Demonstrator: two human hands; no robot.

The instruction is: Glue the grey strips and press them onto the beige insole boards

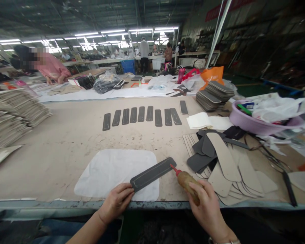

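Rising well left of the white sheet [101,173] on the table [53,145], a stack of pale pieces [17,108] leans unevenly. At the white sheet's front edge, the left hand [117,200] pinches the near end of a long dark strip [152,174], thumb and fingers drawn close together, the other fingers curled in. Its forearm comes up from below on a slant to the right, and the back of the hand shows. Behind the white sheet, a row of small dark pieces [133,115] runs out past its right edge. The strip lies aslant over the white sheet's right edge, its far end reaching beyond it. Right of the white sheet, the right hand [205,206] is wrapped around a bottle [186,183], its forearm slanting up to the left. The bottle's red tip [175,168] is at the strip's far end; whether it touches, I cannot tell. Farther right of the white sheet spreads a heap of cut pieces [223,159], with a purple basin [256,123] behind.
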